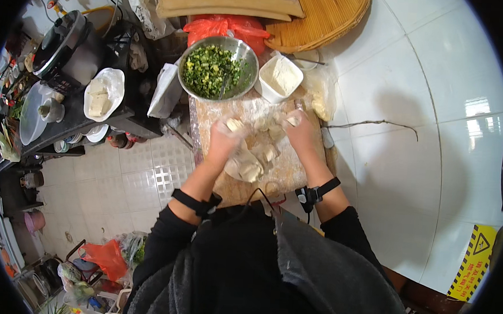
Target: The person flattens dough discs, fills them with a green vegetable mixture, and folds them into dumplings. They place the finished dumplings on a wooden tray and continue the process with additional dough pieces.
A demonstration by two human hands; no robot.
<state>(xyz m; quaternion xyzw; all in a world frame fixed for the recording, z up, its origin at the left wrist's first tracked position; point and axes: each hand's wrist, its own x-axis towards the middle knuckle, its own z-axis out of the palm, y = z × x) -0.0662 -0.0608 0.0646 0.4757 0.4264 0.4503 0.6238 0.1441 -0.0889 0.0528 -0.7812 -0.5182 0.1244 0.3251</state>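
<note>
My left hand [226, 137] is over the left side of a floured wooden board [232, 192], its fingers closed around a pale piece of dough [235, 124]. My right hand [299, 132], at the board's right side, holds another small pale dough piece [293, 121]. Between the hands lie several dough pieces [275, 131]. Flattened dough wrappers [249, 167] rest nearer to me, beside my left wrist. Beyond my left hand stands a metal bowl [251, 77] of chopped greens with yellow bits [209, 70] and a utensil in it. A white square container of flour [284, 75] is at its right.
A wooden tray [226, 4] of shaped dough pieces and a round woven tray [329, 19] lie at the far end, by a red plastic bag [259, 32]. At left, a dark counter holds an electric cooker [74, 47] and a white dish of tofu-like blocks [118, 88].
</note>
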